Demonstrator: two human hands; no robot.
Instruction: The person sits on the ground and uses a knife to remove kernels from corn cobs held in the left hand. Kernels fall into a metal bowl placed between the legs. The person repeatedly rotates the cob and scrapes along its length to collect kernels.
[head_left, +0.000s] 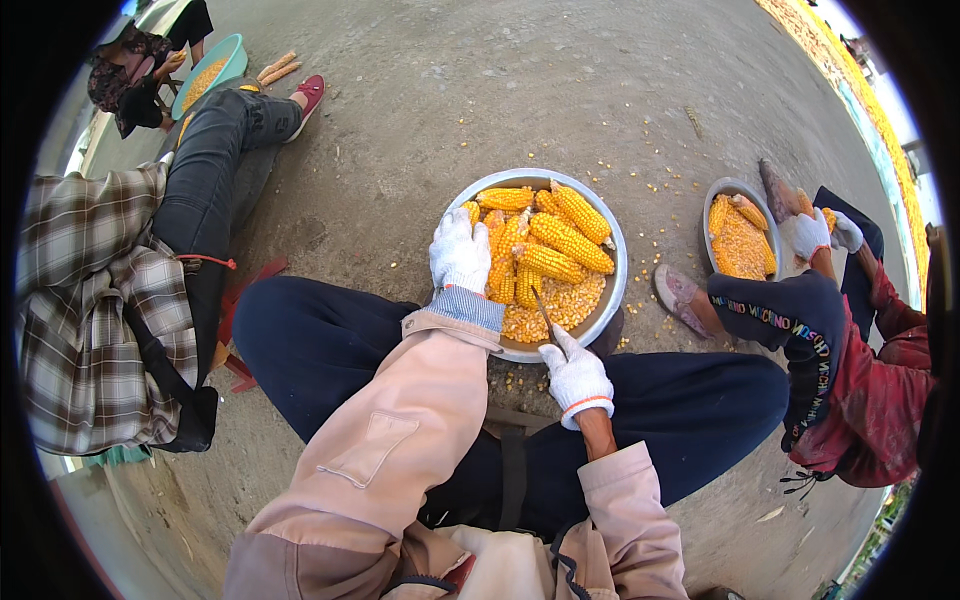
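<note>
A round metal basin (617, 296) stands between my knees, holding several yellow corn cobs (570, 241) on top of loose corn kernels (551, 311). My left hand (461, 253), in a white knit glove, lies over the basin's left rim, against the cobs; whether its fingers grip one is hidden. My right hand (576, 375), gloved too, is at the basin's lower rim, closed on a thin pointed metal tool (543, 315). The tool's tip points up and left, over the kernels and close to a cob.
At the right, a gloved co-worker holds corn beside a smaller basin (777, 251) of cobs and kernels. People sit at the left, near a green tub (238, 56) of kernels. Bare cobs (279, 69) and scattered kernels lie on the concrete ground (487, 97).
</note>
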